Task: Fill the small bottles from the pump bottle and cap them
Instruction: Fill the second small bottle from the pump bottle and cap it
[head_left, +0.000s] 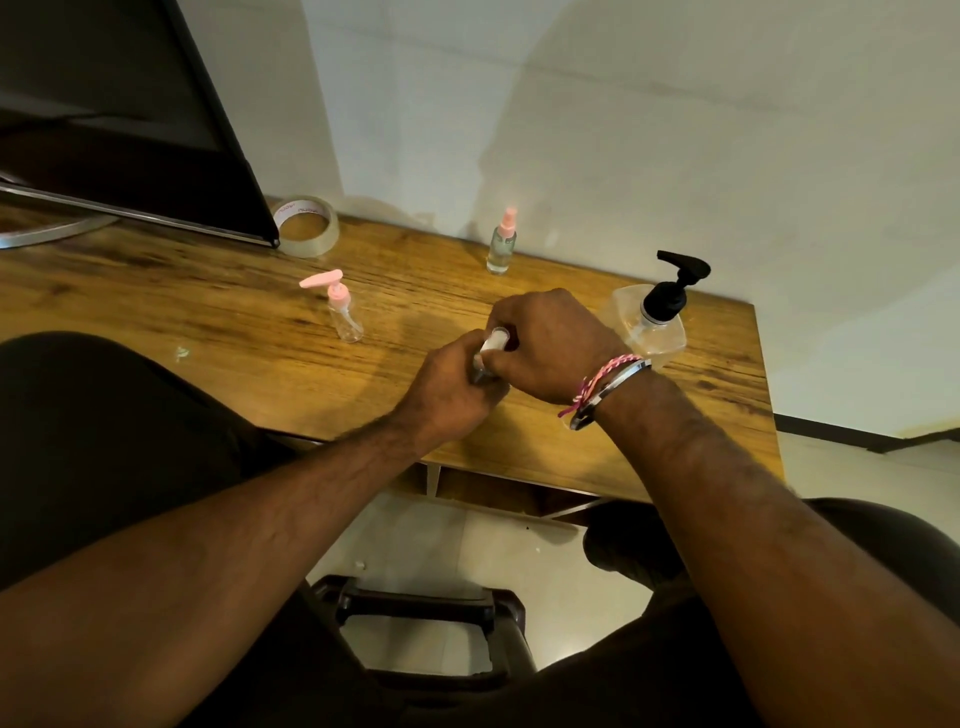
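Two bare hands meet over the middle of the brown wood-grain surface (208, 312), both grasping one small clear plastic bottle (491, 349). The left hand (447, 387) has its grip clenched round the bottle's body from below, hiding most of it. The right hand (545, 345) curls its grip over the bottle's top end, where a whitish neck or cap peeks out between the fingers; which of the two it is cannot be told. A pink braided thread and a silver metal bangle (613, 387) circle the right wrist.

Just beyond the right wrist stands the large clear pump bottle with a black pump head (660, 317), upright on the surface. A small clear bottle with a pink pump top (343, 306) stands to the left of the hands, apart from them. Another small clear bottle with a pink spray cap (502, 244) stands farther back near the wall. A roll of clear tape (306, 226) lies beside a dark monitor (130, 114) at the back left.
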